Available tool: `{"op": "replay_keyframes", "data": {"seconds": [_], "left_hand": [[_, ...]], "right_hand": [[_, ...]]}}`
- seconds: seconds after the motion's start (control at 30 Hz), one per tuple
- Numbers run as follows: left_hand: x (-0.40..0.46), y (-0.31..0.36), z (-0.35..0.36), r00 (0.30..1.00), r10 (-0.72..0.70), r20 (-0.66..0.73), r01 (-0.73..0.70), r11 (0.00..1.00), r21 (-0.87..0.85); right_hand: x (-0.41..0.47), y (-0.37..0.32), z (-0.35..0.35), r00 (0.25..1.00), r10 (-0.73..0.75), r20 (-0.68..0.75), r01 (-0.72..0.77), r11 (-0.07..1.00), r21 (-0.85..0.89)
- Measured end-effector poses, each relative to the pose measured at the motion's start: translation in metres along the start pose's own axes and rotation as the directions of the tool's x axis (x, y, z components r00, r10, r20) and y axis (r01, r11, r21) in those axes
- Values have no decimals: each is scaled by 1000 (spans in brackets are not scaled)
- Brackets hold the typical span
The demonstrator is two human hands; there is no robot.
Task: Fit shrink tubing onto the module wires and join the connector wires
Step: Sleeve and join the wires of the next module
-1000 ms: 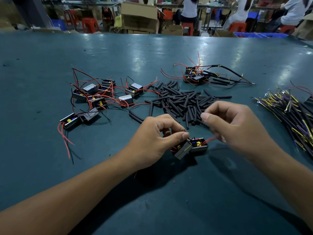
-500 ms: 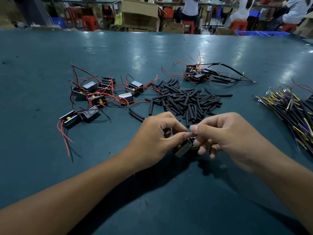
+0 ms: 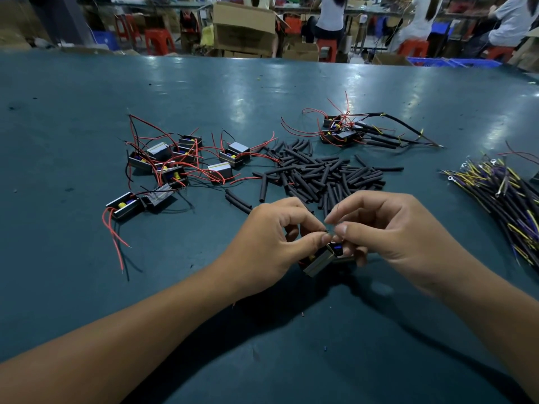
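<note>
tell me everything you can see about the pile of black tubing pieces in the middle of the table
The tubing pile is a loose heap of short matte black pieces, rubbery-looking, lying flat and crossing at all angles on the green table. A few strays lie apart at its left and right edges. It sits just beyond both hands, between the left cluster of modules and the wired ones behind. Red module wires reach its left edge. Neither hand touches it.

Dim, cool light sits over the dark teal matte worktable (image 3: 87, 118), and pale patches of overhead glare shine on its far half, strongest near the middle and at the right. Soft, broad shadows pool under both bare forearms and spread toward the near edge. The wide lens bows the table's far edge and stretches the corners. The near scene is fairly sharp; the brighter background workshop with red plastic stools (image 3: 159, 39) looks soft and hazy.
</note>
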State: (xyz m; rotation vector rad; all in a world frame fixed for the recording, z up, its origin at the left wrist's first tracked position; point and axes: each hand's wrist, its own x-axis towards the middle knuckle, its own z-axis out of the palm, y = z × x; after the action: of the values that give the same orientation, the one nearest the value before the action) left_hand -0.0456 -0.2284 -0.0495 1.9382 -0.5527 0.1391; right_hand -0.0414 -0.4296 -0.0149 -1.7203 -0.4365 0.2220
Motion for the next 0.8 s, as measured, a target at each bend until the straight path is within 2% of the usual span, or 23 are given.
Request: {"op": "replay_keyframes", "data": {"seconds": [0.23, 0.4, 0.5, 0.63, 0.8], "left_hand": [[0, 0, 0, 1000, -2, -8, 2, 1000, -15], [-1, 0, 1, 1000, 4, -12, -4, 1000, 16], [-1, 0, 0, 998, 49, -26, -48, 997, 58], [-1, 2, -1, 996, 88, -33, -84, 991, 106], [-1, 3, 0, 989, 141, -40, -131, 972, 194]], "right_hand": [[2, 1, -5, 996, -66, 55, 68, 997, -48], [2, -1, -6, 995, -58, 84, 64, 995, -71], [2, 1, -9, 994, 67, 82, -70, 997, 31], [2, 1, -7, 957, 264, 116, -284, 932, 223], [2, -3, -5, 908, 393, 144, -418, 875, 243]]}}
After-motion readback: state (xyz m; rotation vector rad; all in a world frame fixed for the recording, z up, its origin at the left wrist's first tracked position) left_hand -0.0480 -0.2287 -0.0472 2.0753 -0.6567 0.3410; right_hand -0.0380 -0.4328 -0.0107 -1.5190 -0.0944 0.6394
